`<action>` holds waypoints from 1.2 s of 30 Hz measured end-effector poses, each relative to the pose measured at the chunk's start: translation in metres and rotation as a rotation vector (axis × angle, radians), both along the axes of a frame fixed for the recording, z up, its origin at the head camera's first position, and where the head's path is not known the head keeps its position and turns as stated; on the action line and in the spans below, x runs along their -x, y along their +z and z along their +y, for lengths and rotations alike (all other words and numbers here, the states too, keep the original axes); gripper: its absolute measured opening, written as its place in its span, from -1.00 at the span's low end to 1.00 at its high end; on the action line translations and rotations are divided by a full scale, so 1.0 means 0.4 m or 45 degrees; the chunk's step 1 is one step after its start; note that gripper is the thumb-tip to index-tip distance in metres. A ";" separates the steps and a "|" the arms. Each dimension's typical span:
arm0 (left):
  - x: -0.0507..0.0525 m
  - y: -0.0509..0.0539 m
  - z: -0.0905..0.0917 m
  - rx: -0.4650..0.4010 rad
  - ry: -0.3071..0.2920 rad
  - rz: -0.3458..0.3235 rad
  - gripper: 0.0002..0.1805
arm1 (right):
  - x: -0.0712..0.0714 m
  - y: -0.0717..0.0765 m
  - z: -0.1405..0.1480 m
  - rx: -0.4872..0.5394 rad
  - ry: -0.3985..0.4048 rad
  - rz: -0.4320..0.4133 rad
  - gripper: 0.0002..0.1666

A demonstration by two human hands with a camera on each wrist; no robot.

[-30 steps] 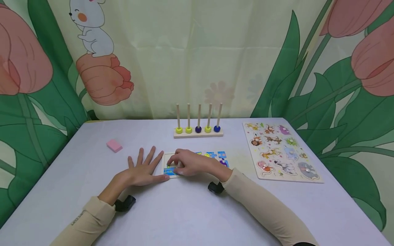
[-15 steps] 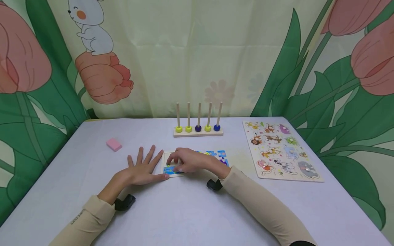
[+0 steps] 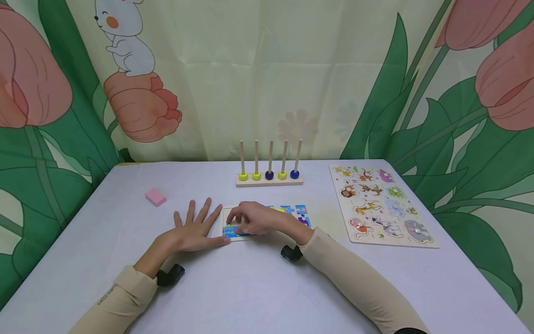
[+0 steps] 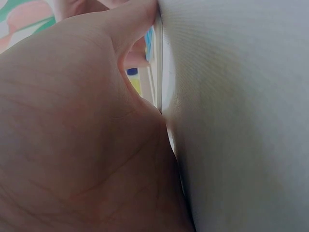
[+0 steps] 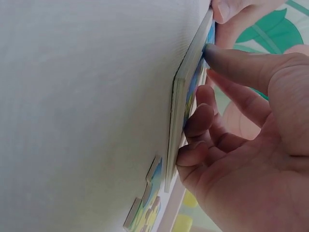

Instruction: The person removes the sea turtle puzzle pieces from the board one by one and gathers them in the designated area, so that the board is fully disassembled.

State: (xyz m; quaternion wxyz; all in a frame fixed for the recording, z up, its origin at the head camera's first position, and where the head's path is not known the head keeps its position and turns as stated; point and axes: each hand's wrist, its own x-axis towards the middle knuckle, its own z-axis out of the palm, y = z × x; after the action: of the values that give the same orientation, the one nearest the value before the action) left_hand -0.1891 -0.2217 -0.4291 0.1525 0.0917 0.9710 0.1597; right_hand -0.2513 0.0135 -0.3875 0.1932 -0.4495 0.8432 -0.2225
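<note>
The left hand (image 3: 189,234) lies palm down with fingers spread, its thumb tip touching the near left corner of a pale puzzle tray (image 3: 224,215). Blue puzzle pieces (image 3: 230,231) fill the tray's near left part. Over the tray, the right hand (image 3: 260,220) rests its thumb and index fingertips on the puzzle, with a gap between them. In the right wrist view, its fingers are bent and touch the tray (image 5: 179,96); no held piece shows. The palm of the left hand (image 4: 87,116) fills much of the left wrist view. The right hand hides the tray's middle.
Loose puzzle pieces (image 3: 301,210) lie right of the tray. A pegged bead stand (image 3: 269,183) stands behind, a pink block (image 3: 155,197) lies at the left, and an animal puzzle board (image 3: 390,239) lies at the right. A printed curtain (image 3: 225,93) hangs behind the table.
Both hands keep nearly the same places. The right thumb and index finger show only a very slight shift over the puzzle; nothing has visibly been taken or let go.
</note>
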 end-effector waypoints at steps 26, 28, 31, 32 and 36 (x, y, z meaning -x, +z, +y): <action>0.000 0.003 -0.001 -0.017 -0.015 -0.014 0.29 | -0.013 -0.001 -0.002 0.033 0.076 0.066 -0.53; 0.000 0.002 -0.001 -0.018 -0.014 -0.016 0.29 | -0.015 -0.001 -0.001 0.035 0.076 0.066 -0.52; 0.000 0.004 -0.001 -0.023 -0.011 -0.014 0.29 | -0.017 -0.001 -0.002 0.031 0.069 0.071 -0.51; 0.000 0.004 -0.001 -0.025 -0.010 -0.015 0.29 | -0.018 -0.001 -0.002 0.031 0.065 0.072 -0.51; -0.001 0.007 -0.001 -0.027 -0.010 -0.016 0.29 | -0.019 -0.001 -0.006 0.024 0.057 0.087 -0.51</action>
State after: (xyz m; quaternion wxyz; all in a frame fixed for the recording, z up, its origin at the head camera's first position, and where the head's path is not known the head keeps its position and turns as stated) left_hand -0.1885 -0.2222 -0.4264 0.1583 0.0961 0.9679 0.1701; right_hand -0.2438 0.0112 -0.3881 0.1649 -0.4776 0.8369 -0.2104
